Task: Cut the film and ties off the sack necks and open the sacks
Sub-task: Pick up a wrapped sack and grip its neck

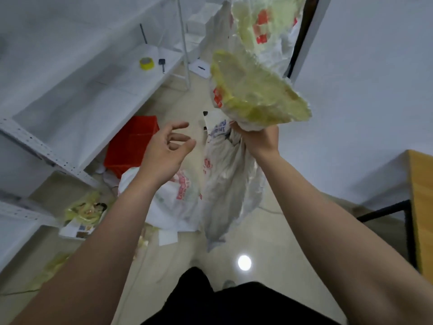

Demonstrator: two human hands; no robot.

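Above the littered floor [269, 240], right fingers [239, 132] tight around a sack neck [230, 146], left fingers [180, 137] loose and empty.

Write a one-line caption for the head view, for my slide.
Right hand grips a hanging sack at its neck, yellowish film flaring above; the open left hand hovers beside it.

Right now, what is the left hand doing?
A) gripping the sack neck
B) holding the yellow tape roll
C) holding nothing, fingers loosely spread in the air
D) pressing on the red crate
C: the left hand is in mid-air with loose fingers and holds nothing, while the right hand grips the hanging sack by its neck.
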